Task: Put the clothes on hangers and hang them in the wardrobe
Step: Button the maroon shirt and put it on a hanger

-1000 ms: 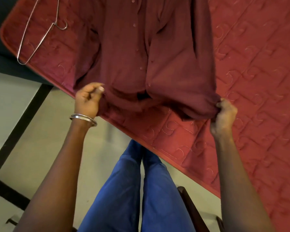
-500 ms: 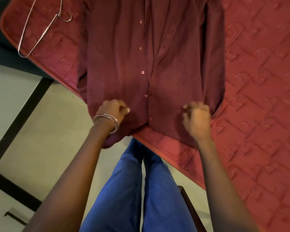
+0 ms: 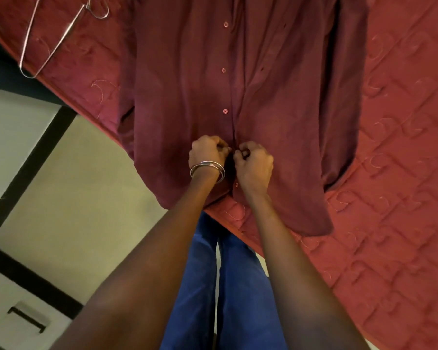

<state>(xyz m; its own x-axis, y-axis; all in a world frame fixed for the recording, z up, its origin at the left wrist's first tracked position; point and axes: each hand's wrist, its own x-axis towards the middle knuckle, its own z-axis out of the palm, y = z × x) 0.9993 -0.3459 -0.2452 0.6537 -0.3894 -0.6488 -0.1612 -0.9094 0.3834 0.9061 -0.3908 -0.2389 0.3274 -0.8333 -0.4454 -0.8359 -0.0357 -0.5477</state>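
Pinching the maroon shirt (image 3: 276, 109) placket at a lower button, left hand (image 3: 206, 151) and right hand (image 3: 254, 164) hold it on the mattress (image 3: 402, 173); overhanging hem may slide off, wire hanger (image 3: 58, 39) unused.

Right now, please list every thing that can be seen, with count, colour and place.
shirt: one, maroon, spread flat on the mattress, hem over the near edge
buttons: several, pinkish, down the shirt front
wire hanger: one, silver, on the mattress, far left corner
mattress: one, red quilted, right and top
floor: pale with black lines, left
bangles: silver, on the left wrist
legs: two, in blue trousers, bottom centre
left hand: pinches the shirt front
right hand: pinches the shirt front
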